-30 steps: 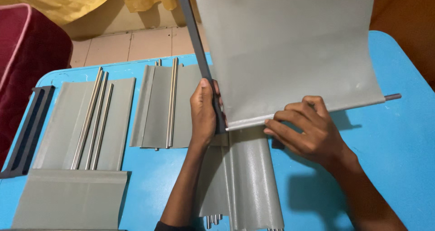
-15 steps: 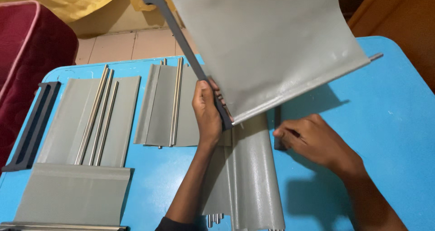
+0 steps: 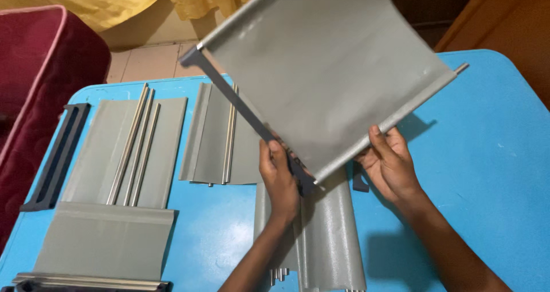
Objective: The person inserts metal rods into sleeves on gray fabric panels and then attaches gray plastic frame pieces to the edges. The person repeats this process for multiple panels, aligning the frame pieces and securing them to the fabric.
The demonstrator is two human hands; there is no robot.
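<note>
Far left: dark plastic side bracket [image 3: 55,155] lying flat by the edge of the blue table [image 3: 492,154], beside a maroon cushion [image 3: 40,91]. Next along: grey fabric panel [image 3: 123,151] with three metal rods [image 3: 134,146] resting on top, another folded grey panel [image 3: 106,240] below. Centre: second rodded panel [image 3: 215,134] flat on the table. Left hand [image 3: 279,177] clamped around the dark end bar [image 3: 246,117] of the raised grey shelf panel [image 3: 326,80]. Panel held in the air above the table, tilted, sagging slightly between two sleeved edges, one rod tip [image 3: 461,68] protruding at upper right. Right hand [image 3: 389,163] cupped under the lower sleeved edge, fingers curled around it. Risk noted: rod likely to slide out of the sleeve given the tilt; bar liable to twist off under a one-handed hold. More grey panels [image 3: 329,234] stacked beneath.
</note>
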